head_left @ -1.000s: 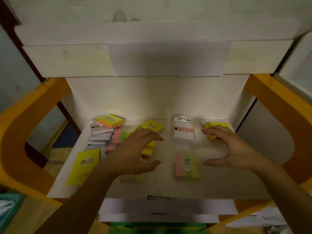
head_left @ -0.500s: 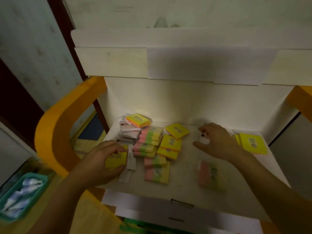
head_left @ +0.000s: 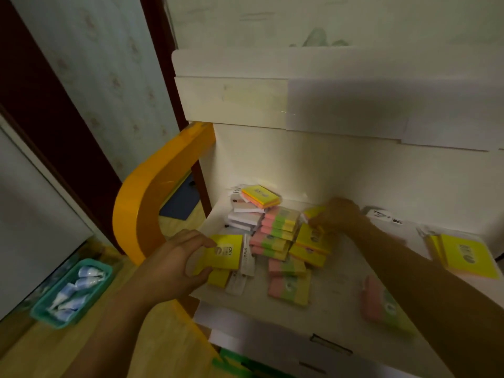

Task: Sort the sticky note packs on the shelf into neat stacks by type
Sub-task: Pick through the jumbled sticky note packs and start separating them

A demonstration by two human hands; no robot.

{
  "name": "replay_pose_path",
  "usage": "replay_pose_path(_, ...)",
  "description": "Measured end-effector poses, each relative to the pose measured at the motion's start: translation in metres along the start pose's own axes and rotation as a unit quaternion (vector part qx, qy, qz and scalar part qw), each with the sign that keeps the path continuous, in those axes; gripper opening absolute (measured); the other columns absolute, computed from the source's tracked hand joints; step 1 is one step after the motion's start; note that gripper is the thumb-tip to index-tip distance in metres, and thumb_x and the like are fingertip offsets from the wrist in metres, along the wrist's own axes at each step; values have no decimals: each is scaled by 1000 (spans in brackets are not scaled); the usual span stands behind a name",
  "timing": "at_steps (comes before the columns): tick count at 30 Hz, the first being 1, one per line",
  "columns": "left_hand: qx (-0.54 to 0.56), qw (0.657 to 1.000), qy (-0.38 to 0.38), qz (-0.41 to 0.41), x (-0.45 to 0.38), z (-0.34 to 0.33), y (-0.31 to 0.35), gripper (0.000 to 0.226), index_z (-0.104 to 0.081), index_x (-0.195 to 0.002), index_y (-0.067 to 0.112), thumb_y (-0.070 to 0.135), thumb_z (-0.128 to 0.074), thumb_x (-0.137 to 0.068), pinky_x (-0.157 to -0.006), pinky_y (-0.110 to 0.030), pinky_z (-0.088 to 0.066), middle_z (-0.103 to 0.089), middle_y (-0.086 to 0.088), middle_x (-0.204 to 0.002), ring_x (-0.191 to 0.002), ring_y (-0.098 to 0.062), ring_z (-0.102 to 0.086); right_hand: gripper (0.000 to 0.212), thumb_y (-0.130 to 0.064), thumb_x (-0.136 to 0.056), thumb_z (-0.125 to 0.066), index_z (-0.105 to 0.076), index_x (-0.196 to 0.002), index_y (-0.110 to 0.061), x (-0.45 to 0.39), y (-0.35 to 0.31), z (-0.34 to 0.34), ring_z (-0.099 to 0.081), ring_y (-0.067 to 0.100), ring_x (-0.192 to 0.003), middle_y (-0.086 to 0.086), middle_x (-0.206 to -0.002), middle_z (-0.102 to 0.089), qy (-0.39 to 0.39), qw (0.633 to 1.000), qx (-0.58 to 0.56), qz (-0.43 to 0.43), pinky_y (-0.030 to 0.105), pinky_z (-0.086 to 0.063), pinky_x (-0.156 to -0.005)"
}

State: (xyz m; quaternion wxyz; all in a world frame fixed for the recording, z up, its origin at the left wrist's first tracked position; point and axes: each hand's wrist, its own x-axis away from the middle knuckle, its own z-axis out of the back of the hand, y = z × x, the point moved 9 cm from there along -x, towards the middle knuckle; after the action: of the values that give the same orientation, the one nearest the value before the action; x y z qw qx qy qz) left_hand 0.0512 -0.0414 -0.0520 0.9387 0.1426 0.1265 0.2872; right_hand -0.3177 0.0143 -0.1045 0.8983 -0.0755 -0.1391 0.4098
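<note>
My left hand (head_left: 174, 264) grips a large yellow sticky note pack (head_left: 225, 252) at the front left corner of the white shelf (head_left: 335, 301). My right hand (head_left: 336, 214) reaches across to the back and pinches a small yellow pack (head_left: 313, 212) beside the pile. The pile holds pink-green-yellow striped packs (head_left: 278, 227), small yellow packs (head_left: 312, 242), white packs (head_left: 245, 216) and a yellow-orange pack (head_left: 260, 196) on top. Two more striped packs (head_left: 290, 279) lie in front, and another striped pack (head_left: 381, 304) shows beside my right forearm. Large yellow packs (head_left: 463, 255) lie at the right.
An orange curved side frame (head_left: 152, 192) borders the shelf on the left. A teal basket (head_left: 72, 291) of small white and blue items sits on the floor at lower left. An upper shelf board (head_left: 231, 100) overhangs the back. A white pack (head_left: 381, 215) lies behind my right wrist.
The view has swung left. My left hand has closed on the large yellow pack at the front left. My right hand has moved left from the shelf's middle to the small yellow pack.
</note>
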Motion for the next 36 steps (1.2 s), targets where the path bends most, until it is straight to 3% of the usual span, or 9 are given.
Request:
replay_pose_path(4, -47, 998, -33, 11, -19, -9, -8, 62, -48, -137, 33, 49, -71, -82, -98, -27, -45, -51, 13, -134, -123, -10, -48, 85, -82, -40, -66, -70, -90, -14, 6, 2, 19, -67, 28, -96, 7, -100, -70, 72, 997, -19, -16, 28, -49, -71)
replay_pose_path(9, -123, 984, -126, 27, -40, -29, -8, 93, -26, -151, 35, 54, -77, -76, -101, -26, -39, -35, 11, -152, -134, -12, -40, 85, -70, -52, -77, -60, -117, -17, 41, -20, 54, -51, 33, -113, 8, -119, -54, 166, 984, 1, 68, 41, -41, -92)
replay_pose_path(14, -158, 974, -161, 4, -48, -46, -2, 93, -27, -151, 31, 54, -76, -76, -101, -24, -41, -33, 9, -149, -130, -12, -40, 93, -62, -43, -80, -59, -122, -19, 84, -36, 52, -50, 28, -101, 2, -112, -51, 139, 958, -41, 246, 41, -43, -87)
replay_pose_path(18, -135, 975, -173, 36, -54, -49, -6, 96, -32, -148, 30, 57, -79, -69, -100, -24, -42, -32, 8, -143, -123, -11, -38, 87, -56, -45, -84, -61, -120, -18, 110, -33, 47, -50, 24, -93, 1, -109, -53, 145, 937, -55, 312, 44, -47, -81)
replay_pose_path(20, -142, 973, -174, 54, -55, -47, -6, 97, -35, -144, 29, 59, -81, -64, -95, -23, -43, -35, 8, -138, -117, -10, -40, 85, -54, -48, -85, -59, -122, -21, 119, -27, 48, -48, 19, -96, -3, -112, -51, 145, 930, -77, 330, 35, -45, -83)
replay_pose_path(25, -107, 989, -63, 74, -65, -3, 7, 91, -47, -129, 24, 60, -84, -54, -86, -29, -46, -41, 8, -114, -103, -9, -40, 85, -43, -49, -90, -58, -126, -26, 143, 1, 70, -43, 8, -104, -12, -116, -48, 156, 926, -100, 328, 7, -30, -91)
replay_pose_path(29, 7, 999, 40, 34, -75, 15, 48, 84, -54, -113, 22, 66, -84, -49, -80, -31, -46, -45, 7, -106, -95, -12, -47, 84, -38, -49, -90, -58, -126, -29, 159, 39, 82, -43, 8, -110, -13, -119, -48, 144, 938, -97, 299, 8, -31, -95)
replay_pose_path(33, 73, 993, 85, 40, -90, -1, 78, 67, -58, -106, 25, 55, -88, -55, -74, -30, -46, -51, 8, -102, -91, -12, -53, 84, -40, -49, -88, -58, -126, -29, 172, 82, 92, -44, 9, -110, -14, -117, -48, 149, 954, -97, 242, 5, -29, -94)
replay_pose_path(36, 90, 992, 78, 32, -108, -19, 93, 57, -57, -89, 28, 67, -82, -57, -61, -26, -41, -53, 8, -87, -77, -10, -52, 81, -47, -47, -86, -59, -122, -29, 183, 115, 100, -49, 13, -104, -12, -110, -49, 185, 960, -84, 192, 25, -42, -94)
